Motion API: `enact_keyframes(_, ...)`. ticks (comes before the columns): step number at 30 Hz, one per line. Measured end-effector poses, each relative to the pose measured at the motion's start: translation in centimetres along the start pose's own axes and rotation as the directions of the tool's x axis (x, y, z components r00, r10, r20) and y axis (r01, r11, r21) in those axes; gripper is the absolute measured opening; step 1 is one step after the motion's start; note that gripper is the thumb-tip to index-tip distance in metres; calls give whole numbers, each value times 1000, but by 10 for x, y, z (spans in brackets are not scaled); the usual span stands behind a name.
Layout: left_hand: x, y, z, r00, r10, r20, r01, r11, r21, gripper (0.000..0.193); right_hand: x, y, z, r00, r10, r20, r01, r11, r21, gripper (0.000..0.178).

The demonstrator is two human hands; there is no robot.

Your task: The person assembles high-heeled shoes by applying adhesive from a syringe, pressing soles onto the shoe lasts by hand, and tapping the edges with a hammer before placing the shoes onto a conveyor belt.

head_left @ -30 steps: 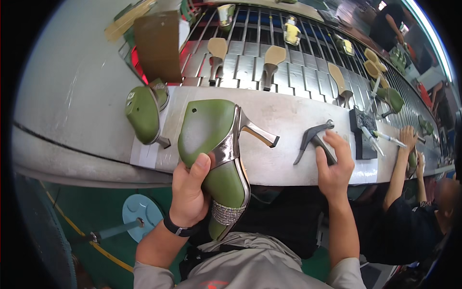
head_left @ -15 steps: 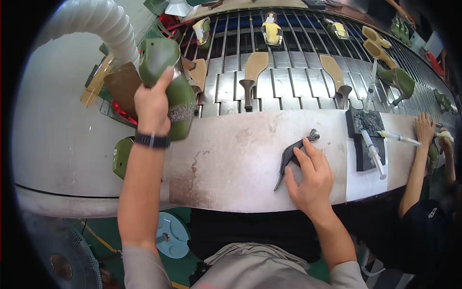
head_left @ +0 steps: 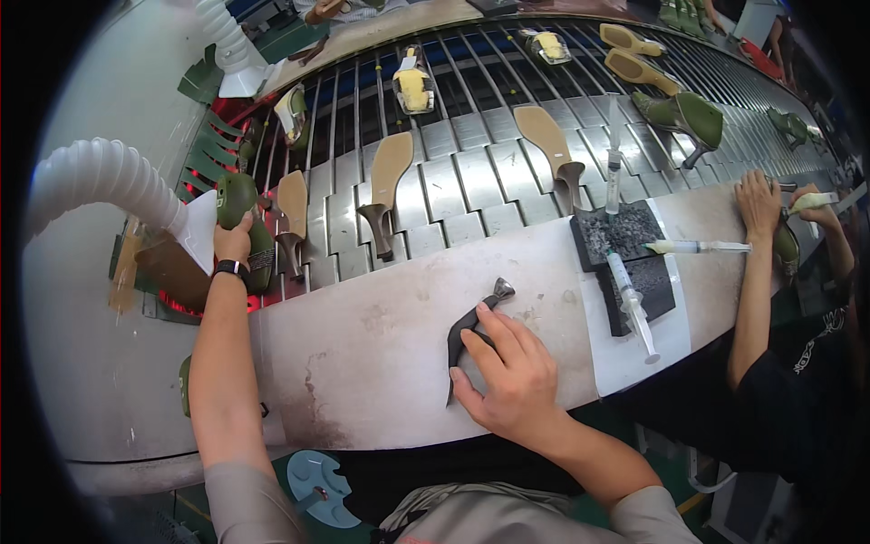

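Observation:
My left hand (head_left: 233, 247) is closed on a green shoe (head_left: 261, 245) at the conveyor's left end, beside the white hose nozzle. The arm reaches out and covers part of the shoe. My right hand (head_left: 512, 372) rests on the worktable, its fingertips and thumb around a black curved tool (head_left: 461, 344) with a flared metal end. That tool lies against the table top, its handle partly behind the fingers. Another green shoe (head_left: 185, 385) shows at the table's left, mostly hidden by my left forearm.
Tan soles with heels (head_left: 391, 172) lie on the metal slat conveyor (head_left: 444, 172), with green shoes farther off. Syringes (head_left: 632, 308) sit around a dark foam block (head_left: 625, 238) on the right. A co-worker's hands (head_left: 759, 204) work at the far right. A ribbed white hose (head_left: 113, 177) curves in from the left.
My left hand has carried the green shoe farther out to the conveyor's left end and set it lower, near the nozzle. My right hand stays on the black tool. The view has swung right.

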State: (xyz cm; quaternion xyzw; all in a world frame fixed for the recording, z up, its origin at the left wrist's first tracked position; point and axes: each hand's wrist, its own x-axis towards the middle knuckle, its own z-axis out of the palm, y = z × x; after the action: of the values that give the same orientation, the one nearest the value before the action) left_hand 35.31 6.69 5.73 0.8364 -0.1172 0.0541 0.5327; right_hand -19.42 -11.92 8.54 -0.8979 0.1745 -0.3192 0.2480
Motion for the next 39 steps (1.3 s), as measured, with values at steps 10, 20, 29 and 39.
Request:
enact_keyframes(10, -128, 95, 8, 891, 382, -246, -350, 922, 163, 58, -2, -20, 8, 999, -1, -53, 0, 1000, -12, 44)
enact_keyframes(20, -384, 102, -117, 760, -134, 636, 634, 370, -679, 46, -3, -39, 9, 980, -13, 201, 59, 973, -223, 53)
enact_keyframes(29, -508, 79, -137, 657, -312, 686, 748, 386, -540, 60, -132, -90, -53, 941, 244, 236, -321, 865, 386, 46)
enact_keyframes(39, -513, 64, -125, 685, -324, 652, 708, 507, -492, 65, -105, -100, -15, 902, -126, 412, -147, 808, 570, 45)
